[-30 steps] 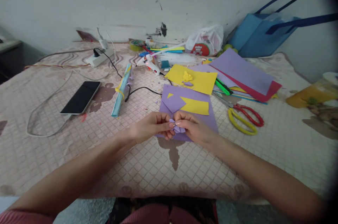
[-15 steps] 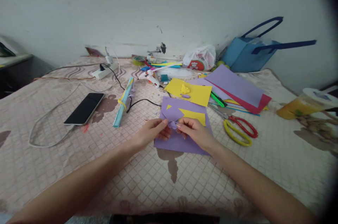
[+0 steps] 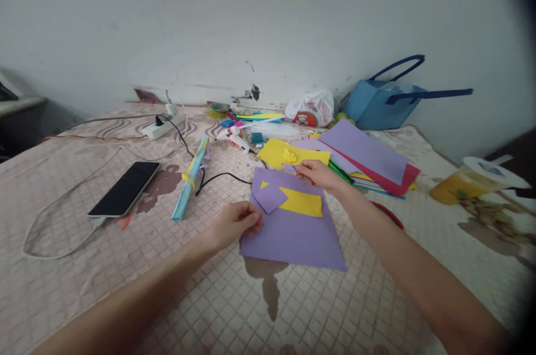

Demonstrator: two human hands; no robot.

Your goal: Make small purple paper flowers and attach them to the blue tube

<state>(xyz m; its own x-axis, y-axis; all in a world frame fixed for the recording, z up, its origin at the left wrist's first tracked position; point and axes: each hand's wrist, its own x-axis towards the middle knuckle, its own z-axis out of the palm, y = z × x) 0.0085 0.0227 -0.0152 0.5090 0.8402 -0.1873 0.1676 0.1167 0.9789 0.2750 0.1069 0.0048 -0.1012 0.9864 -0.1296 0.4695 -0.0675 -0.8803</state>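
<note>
My right hand (image 3: pixel 316 172) reaches over the near edge of a yellow paper sheet (image 3: pixel 268 153), its fingers pinched at a small purple paper piece (image 3: pixel 288 167). Just beyond that piece sits a small yellow folded paper shape (image 3: pixel 288 155). My left hand (image 3: pixel 243 221) rests at the left edge of a large purple paper sheet (image 3: pixel 293 240), fingers curled in and no object visible in them. On the purple sheet lie a smaller purple paper square (image 3: pixel 269 198) and a yellow paper strip (image 3: pixel 302 202). My right forearm covers most of the scissors (image 3: pixel 388 214).
Left of the sheet lie a blue paper roll with a yellow band (image 3: pixel 189 182) and a phone (image 3: pixel 124 190) on its cable. Behind are a glue gun (image 3: pixel 235 137) and power strip (image 3: pixel 163 126). Paper sheets (image 3: pixel 364 148), a green cutter (image 3: pixel 340 172) and a drink cup (image 3: pixel 469 182) stand right.
My hands have parted. The right hand has moved away and to the right with the small purple piece, onto the yellow sheet; the left has drawn back slightly. The view has tilted up.
</note>
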